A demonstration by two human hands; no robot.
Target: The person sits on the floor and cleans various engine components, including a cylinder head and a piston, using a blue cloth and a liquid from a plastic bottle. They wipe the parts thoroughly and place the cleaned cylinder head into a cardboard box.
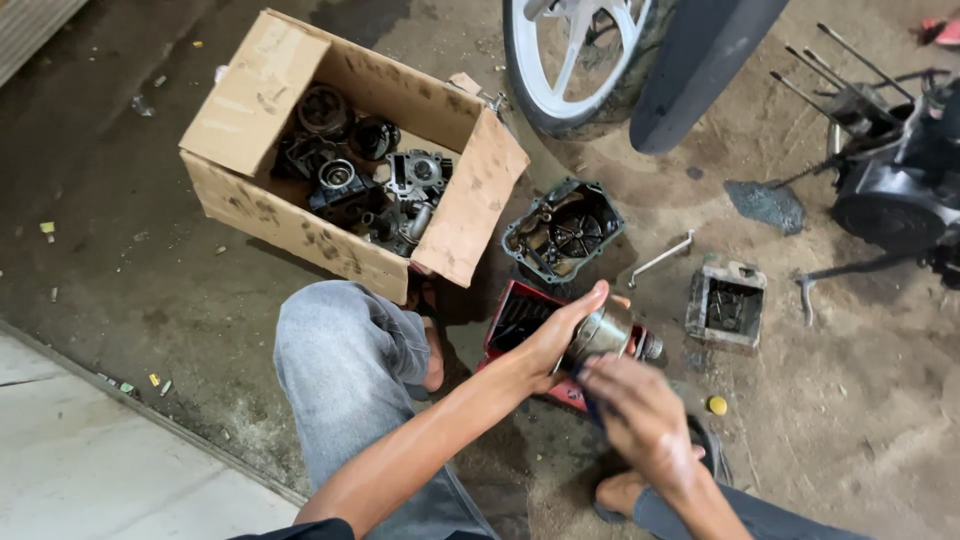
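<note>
Person squats on a dirty concrete floor (150, 280), grey-jeaned knee at lower centre. Left hand (560, 335) is clenched round a dull silver metal cylinder part (605, 332), held above the floor in front of the knees. The cylinder's long axis runs roughly left to right in view, its narrower stepped end (650, 347) pointing right, away from the left palm. Right hand (640, 415) sits just below and to the right of the cylinder, touching its underside, fingers curled on a dark blue bit of cloth or tool (590, 405); motion blur, so cannot tell exactly what it is. Both hands are on the part; the left carries it.

Directly under the hands: a red open metal tray (515, 325), dark inside, contents unclear. Just beyond it lies a grey-green engine cover casing (562, 232), open side up, with a round geared piece inside. To the right is a small square grey metal block (727, 303), hollow and open-topped. A silver bent wrench (660, 258) lies between casing and block.

Upper left: a brown cardboard box (250, 100), flaps open, filled with dark greasy engine parts. Top centre: white-spoked wheel with black tyre (570, 60). Right edge: black engine assembly with long studs (890, 190). Small yellow cap (717, 405) near the right hand.
</note>
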